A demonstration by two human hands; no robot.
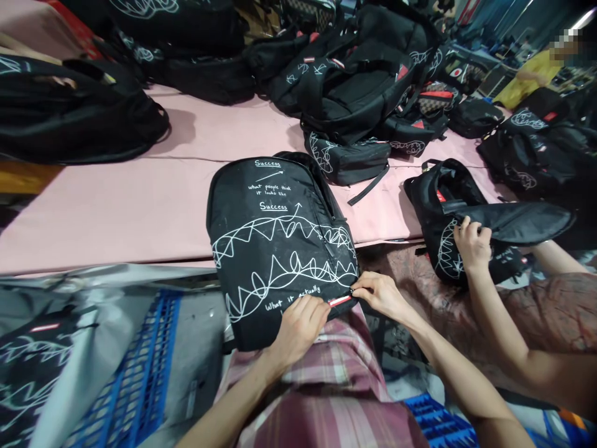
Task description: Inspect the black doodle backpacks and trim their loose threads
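Note:
A black backpack [280, 249] with white scribbled lines and lettering lies front up, its upper part on the pink table and its lower end over my lap. My left hand [302, 323] grips its lower end, fingers bent beside a small red-and-white label [340, 301]. At the label's other end, my right hand [380, 294] pinches the bag's lower right edge. A tiny dark piece shows at those fingertips, too small to name. Along the bag's right side, a side pocket and seam are visible.
Several black backpacks [354, 81] are piled at the back of the pink table [116, 205]. Another bag [69, 118] lies at left. To my right, a co-worker's hands [473, 242] handle an opened backpack [443, 230]. Blue plastic crates [144, 367] stand below the table edge.

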